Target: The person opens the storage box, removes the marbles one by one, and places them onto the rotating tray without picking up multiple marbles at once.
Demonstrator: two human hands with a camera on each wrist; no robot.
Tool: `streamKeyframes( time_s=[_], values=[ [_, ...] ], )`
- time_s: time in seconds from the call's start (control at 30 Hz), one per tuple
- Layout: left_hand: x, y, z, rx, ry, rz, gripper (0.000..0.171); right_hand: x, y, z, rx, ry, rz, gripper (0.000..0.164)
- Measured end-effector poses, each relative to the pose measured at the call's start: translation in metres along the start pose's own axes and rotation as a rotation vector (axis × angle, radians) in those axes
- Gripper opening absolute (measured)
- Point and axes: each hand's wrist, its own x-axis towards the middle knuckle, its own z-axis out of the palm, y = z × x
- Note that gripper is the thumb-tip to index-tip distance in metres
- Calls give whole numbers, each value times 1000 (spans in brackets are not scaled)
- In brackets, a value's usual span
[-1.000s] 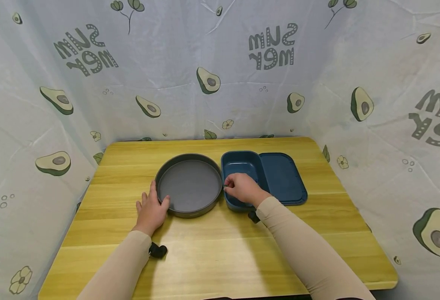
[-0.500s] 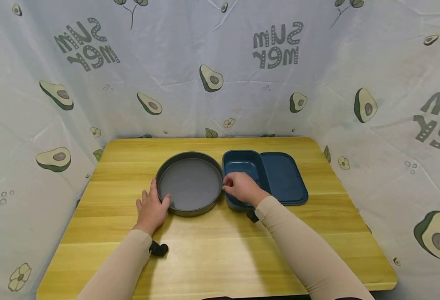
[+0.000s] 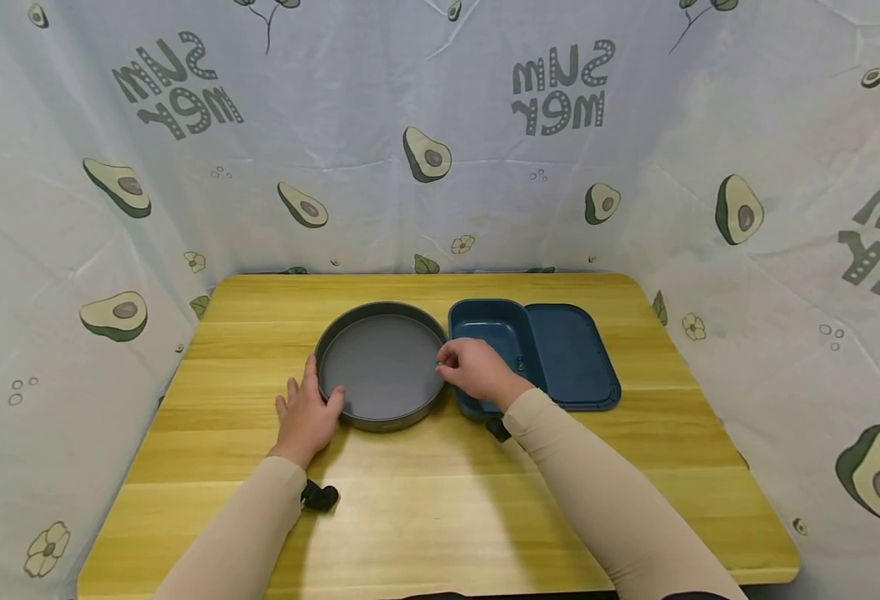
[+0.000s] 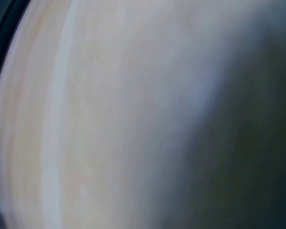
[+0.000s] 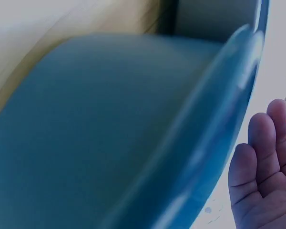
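Observation:
My left hand [image 3: 307,421] rests with spread fingers against the near left rim of a round dark grey baking pan [image 3: 380,367]. Beside the pan stands a blue rectangular food container [image 3: 488,315], with a few tiny bits [image 3: 520,364] inside. Thumb and forefinger of my right hand [image 3: 477,368] pinch a tiny greenish thing [image 3: 440,364], too small to tell its kind, at the pan's right rim. In the right wrist view, the container's wall [image 5: 100,129] fills the middle and the right hand's fingers [image 5: 263,136] show at the edge.
A flat blue lid [image 3: 573,358] lies to the right of the container. All stand on a wooden table [image 3: 425,517] before a hanging printed curtain [image 3: 350,108]. Black wrist cameras [image 3: 320,497] sit under both sleeves. The left wrist view is mostly blur.
My right hand has moved a little left, from over the container to the pan's right rim, still pinching the tiny thing. The left hand has stayed on the pan.

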Motion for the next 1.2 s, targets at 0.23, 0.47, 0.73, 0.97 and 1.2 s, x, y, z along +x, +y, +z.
streamKeyframes(
  time_s=[0.23, 0.47, 0.73, 0.97, 1.2],
  values=[
    [-1, 2, 0, 1, 5, -2, 85, 5, -11, 1, -24, 5, -34, 10],
    [-2, 2, -1, 3, 4, -8, 85, 10, -16, 5, -15, 14, -62, 11],
    [-1, 3, 0, 4, 2, -3, 85, 14, -20, 9, -32, 16, -79, 10],
    [-2, 5, -1, 5, -5, -5, 85, 16, -25, 11, -24, 6, -91, 12],
    [-2, 5, -1, -1, -1, -4, 85, 15, -30, 11, -33, -5, -90, 14]
  ],
)
